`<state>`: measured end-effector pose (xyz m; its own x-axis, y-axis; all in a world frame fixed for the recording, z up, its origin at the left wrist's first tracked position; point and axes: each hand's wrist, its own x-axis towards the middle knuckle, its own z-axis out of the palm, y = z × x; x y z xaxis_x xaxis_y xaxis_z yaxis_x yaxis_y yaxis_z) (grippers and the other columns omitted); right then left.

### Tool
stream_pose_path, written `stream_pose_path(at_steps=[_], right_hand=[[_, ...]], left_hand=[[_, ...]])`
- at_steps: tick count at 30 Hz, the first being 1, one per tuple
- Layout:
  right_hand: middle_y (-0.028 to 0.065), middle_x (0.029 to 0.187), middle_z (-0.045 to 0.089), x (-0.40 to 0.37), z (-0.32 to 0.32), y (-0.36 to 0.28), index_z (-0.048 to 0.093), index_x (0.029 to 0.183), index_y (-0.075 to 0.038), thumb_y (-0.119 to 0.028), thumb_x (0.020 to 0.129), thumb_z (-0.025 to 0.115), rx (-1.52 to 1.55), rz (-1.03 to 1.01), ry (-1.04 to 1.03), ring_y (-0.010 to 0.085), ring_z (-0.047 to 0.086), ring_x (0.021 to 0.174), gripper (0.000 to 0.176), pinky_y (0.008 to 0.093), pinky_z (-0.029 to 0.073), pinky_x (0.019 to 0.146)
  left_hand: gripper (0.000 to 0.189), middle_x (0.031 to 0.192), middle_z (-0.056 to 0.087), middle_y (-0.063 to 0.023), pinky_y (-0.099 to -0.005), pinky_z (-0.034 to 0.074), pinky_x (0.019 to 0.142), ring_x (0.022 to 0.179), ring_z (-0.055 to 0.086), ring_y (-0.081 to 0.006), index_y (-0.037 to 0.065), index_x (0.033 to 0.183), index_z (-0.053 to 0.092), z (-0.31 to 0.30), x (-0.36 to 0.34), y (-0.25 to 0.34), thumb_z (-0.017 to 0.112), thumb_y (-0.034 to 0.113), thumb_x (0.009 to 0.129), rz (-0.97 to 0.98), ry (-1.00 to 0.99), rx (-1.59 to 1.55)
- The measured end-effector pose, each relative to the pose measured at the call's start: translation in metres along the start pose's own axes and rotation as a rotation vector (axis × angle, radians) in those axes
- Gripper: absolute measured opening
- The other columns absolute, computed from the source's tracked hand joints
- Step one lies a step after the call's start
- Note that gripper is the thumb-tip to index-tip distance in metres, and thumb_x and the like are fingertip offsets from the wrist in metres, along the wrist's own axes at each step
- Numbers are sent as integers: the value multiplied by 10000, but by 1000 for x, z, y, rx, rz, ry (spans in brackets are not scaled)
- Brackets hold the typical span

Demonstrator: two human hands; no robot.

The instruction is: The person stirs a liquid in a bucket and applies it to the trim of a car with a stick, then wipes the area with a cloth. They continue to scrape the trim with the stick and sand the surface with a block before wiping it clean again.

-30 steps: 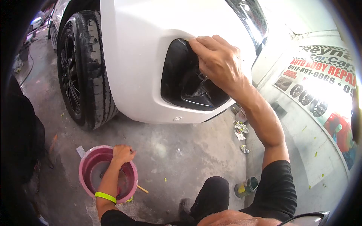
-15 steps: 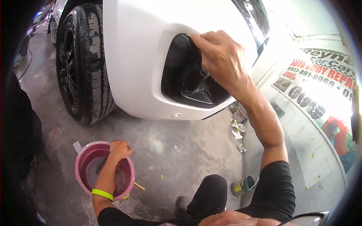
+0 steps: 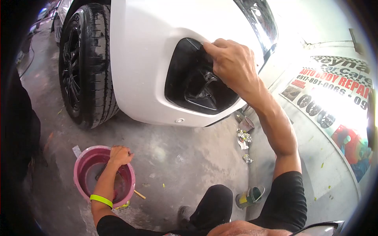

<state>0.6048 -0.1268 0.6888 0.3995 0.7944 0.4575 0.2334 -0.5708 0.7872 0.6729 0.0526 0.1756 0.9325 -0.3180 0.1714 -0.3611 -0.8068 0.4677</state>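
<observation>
My right hand (image 3: 234,63) is closed in a pinch at the upper edge of the black fog-light recess (image 3: 185,74) in a white car bumper (image 3: 138,67). Whatever its fingertips hold is hidden. Low on the left, my left hand (image 3: 121,155) is curled at the rim of a pink bucket (image 3: 82,157). I cannot make out anything in its fingers, nor whether they grip the rim. Murky water and a dark object, partly covered by my forearm, show inside the bucket.
A black tyre (image 3: 96,67) stands left of the bumper. A small wooden stick (image 3: 139,194) pokes out beside the bucket. Near the wall are a green and yellow can (image 3: 249,197), crumpled litter (image 3: 243,137) and a pot (image 3: 247,124). A printed banner (image 3: 334,78) hangs on the right.
My right hand has shifted slightly right and down along the recess edge, baring more of its upper corner. The left hand stays at the bucket. The whole view has shifted a little.
</observation>
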Motion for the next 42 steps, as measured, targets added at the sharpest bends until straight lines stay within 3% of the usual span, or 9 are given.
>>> stream_pose_path(at_steps=[6,11,25,31,33,42], right_hand=[[30,839,690,-3,-1,2,702,915,-107,-40,763,631,16,1,-1,246,682,780,180,395,559,641],[-7,841,710,-6,3,0,738,966,-153,-26,776,675,108,-61,392,196,665,747,237,347,540,580],[-38,814,690,12,19,-2,750,968,-169,-51,759,693,36,-126,322,166,649,756,246,327,538,562],[-28,867,666,22,-1,-7,731,960,-148,-43,719,684,-104,-219,143,168,633,828,267,349,548,620],[-4,835,648,26,-8,-11,718,935,-132,-55,729,661,-103,-146,38,204,650,817,227,379,549,622],[53,809,635,23,-11,-8,692,830,-94,-61,753,623,4,-67,-30,272,668,781,108,434,550,656]], left_hand=[[323,864,753,-119,-462,507,896,878,716,-316,156,828,787,-2,3,1,656,451,832,2,-4,28],[332,871,749,-117,-455,504,904,894,712,-310,145,816,781,-1,3,1,661,455,818,13,4,11],[352,890,753,-119,-452,504,914,906,711,-306,153,843,791,6,5,-2,653,474,806,4,-27,-6],[314,886,754,-128,-445,502,921,908,712,-312,157,845,802,2,2,-1,674,440,799,-31,-30,-6],[310,875,753,-132,-444,503,918,901,712,-315,155,841,803,3,2,-1,679,435,797,-26,-26,-20],[299,857,750,-132,-447,516,885,878,714,-323,150,822,802,3,2,-2,687,425,795,9,1,-45]])
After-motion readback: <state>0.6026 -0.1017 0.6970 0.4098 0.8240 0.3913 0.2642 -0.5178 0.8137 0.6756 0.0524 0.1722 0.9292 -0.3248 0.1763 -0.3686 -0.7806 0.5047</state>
